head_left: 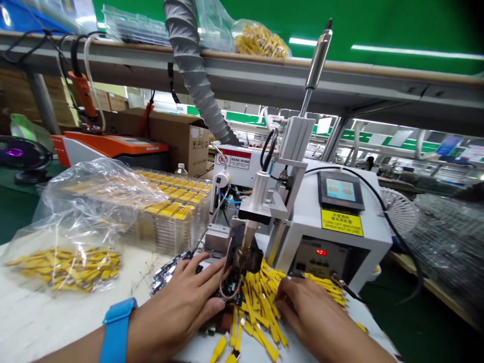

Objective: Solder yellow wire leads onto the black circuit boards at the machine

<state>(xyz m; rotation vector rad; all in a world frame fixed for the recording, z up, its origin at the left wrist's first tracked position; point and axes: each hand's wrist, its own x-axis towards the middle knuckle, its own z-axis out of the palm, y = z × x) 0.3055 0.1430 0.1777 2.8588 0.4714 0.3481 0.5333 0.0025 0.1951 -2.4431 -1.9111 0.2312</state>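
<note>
My left hand (pixel 181 305), with a blue wristband (pixel 116 330), lies with fingers stretched toward the dark fixture (pixel 236 275) under the soldering head (pixel 254 201) of the white machine (pixel 333 227). Its fingertips touch the fixture and a small dark part there. My right hand (pixel 313 315) rests knuckles up on a heap of yellow flat pieces (pixel 260 302) in front of the machine. Its fingers curl down into the heap, and what they hold is hidden.
A clear bag of yellow pieces (pixel 64 267) lies at the left. Stacked clear trays with yellow parts (pixel 174 212) stand behind it. Small dark boards (pixel 166 275) lie left of the fixture. A grey extraction hose (pixel 192 70) hangs above. A white fan (pixel 399 212) stands at the right.
</note>
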